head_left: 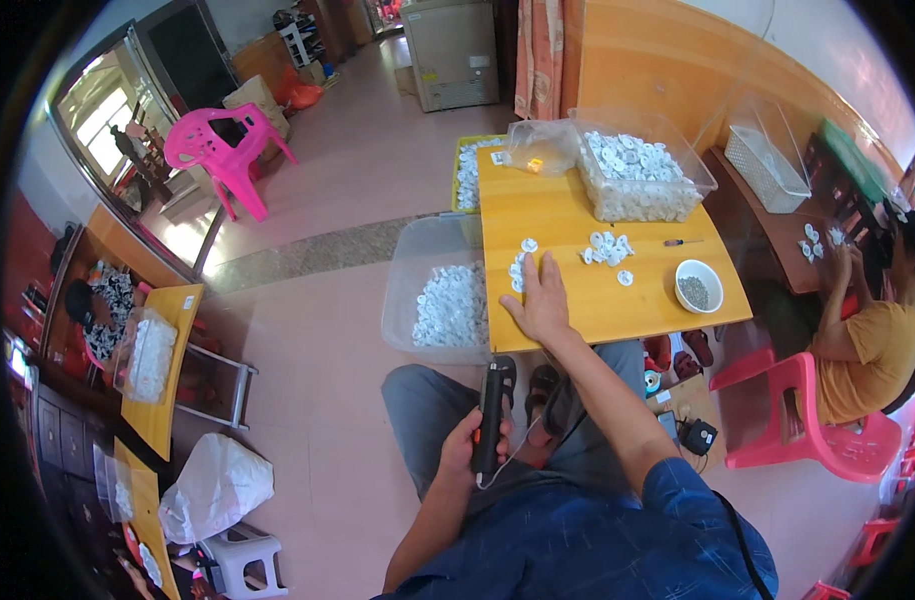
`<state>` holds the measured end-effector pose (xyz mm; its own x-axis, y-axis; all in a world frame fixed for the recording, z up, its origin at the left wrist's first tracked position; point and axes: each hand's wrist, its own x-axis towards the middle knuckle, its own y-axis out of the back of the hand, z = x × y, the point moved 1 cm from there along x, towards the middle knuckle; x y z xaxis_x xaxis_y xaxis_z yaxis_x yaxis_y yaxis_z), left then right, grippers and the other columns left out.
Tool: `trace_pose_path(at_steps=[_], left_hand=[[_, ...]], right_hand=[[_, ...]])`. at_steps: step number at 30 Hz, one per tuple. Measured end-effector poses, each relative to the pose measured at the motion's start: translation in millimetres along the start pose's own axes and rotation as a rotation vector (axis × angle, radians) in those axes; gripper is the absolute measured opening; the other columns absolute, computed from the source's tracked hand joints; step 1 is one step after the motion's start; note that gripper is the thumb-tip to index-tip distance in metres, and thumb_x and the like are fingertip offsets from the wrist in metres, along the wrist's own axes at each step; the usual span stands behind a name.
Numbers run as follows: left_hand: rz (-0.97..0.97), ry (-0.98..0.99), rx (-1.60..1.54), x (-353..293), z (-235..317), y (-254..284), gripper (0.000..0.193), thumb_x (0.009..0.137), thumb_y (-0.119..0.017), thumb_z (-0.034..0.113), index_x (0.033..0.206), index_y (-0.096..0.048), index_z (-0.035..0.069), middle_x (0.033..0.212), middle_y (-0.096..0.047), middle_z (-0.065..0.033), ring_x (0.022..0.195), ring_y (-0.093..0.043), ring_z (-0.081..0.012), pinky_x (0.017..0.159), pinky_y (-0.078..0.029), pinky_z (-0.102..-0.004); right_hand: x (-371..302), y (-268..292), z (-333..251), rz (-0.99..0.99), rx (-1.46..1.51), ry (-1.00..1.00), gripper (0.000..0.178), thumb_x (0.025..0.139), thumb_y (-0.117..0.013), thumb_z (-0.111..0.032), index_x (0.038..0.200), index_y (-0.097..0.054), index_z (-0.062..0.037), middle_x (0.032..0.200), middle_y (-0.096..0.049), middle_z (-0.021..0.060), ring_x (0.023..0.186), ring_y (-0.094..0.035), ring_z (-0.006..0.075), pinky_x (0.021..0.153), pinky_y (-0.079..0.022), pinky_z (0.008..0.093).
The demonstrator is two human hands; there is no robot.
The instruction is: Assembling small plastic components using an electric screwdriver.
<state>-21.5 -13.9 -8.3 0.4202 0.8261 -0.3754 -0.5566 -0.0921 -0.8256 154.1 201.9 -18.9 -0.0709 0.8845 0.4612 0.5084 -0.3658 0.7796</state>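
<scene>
Low over my lap, my left hand (461, 448) is wrapped round a black stick-shaped device (490, 420) with a thin white cord at its lower end. My right hand (543, 305) rests palm down near the left edge of the yellow table (597, 325), fingers stretched out. Beside its fingertips lie a few white round plastic pieces (518, 272), partly covered by the hand. A small heap of similar pieces (608, 248) sits farther right, with one single piece (625, 278) nearby. A white bowl of small metal parts (698, 287) and a screwdriver (681, 242) are at the right.
A clear bin of white pieces (637, 190) stands at the table's far end, next to a plastic bag (542, 148). Left of the table, another clear bin (402, 300) sits on the floor. A person in yellow (867, 350) sits at right on a pink chair (817, 430).
</scene>
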Motion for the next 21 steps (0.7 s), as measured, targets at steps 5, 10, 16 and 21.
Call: trace_pose_path(at_steps=[5,10,16,21], left_hand=[[-0.006,-0.01,0.035,2,-1,-2,0.031,0.102,-0.046,0.035,0.122,-0.049,0.011,0.095,-0.062,-0.011,0.067,-0.061,-0.0204,0.057,-0.055,-0.0333],[0.01,-0.016,0.053,1,-1,0,0.032,0.101,-0.047,0.034,0.124,-0.048,0.012,0.096,-0.064,-0.0106,0.069,-0.062,-0.02,0.059,-0.055,-0.0341],[-0.008,-0.01,0.095,3,-4,-1,0.035,0.101,-0.045,0.032,0.13,-0.045,0.012,0.095,-0.064,-0.01,0.069,-0.062,-0.0191,0.057,-0.055,-0.0323],[-0.02,-0.05,0.125,-3,-1,-2,0.035,0.101,-0.043,0.031,0.13,-0.044,0.01,0.095,-0.064,-0.0097,0.069,-0.062,-0.018,0.057,-0.055,-0.0307]], right_hand=[[44,-29,15,-0.03,-0.016,-0.129,0.078,0.089,-0.066,-0.039,0.15,-0.034,-0.0024,0.153,-0.025,0.0359,0.142,-0.026,0.0498,0.117,-0.025,0.0523],[80,-56,4,-0.161,-0.01,-0.152,0.066,0.093,-0.062,-0.038,0.145,-0.042,-0.0027,0.152,-0.03,0.0338,0.142,-0.03,0.0466,0.117,-0.025,0.0503],[98,-90,-26,-0.235,0.337,0.134,0.057,0.095,-0.062,-0.035,0.143,-0.048,-0.0074,0.152,-0.035,0.0302,0.14,-0.036,0.0438,0.116,-0.03,0.0469],[82,-63,-40,-0.264,0.45,0.202,0.053,0.096,-0.061,-0.03,0.142,-0.048,-0.0069,0.15,-0.04,0.0258,0.138,-0.04,0.0406,0.116,-0.032,0.0437]])
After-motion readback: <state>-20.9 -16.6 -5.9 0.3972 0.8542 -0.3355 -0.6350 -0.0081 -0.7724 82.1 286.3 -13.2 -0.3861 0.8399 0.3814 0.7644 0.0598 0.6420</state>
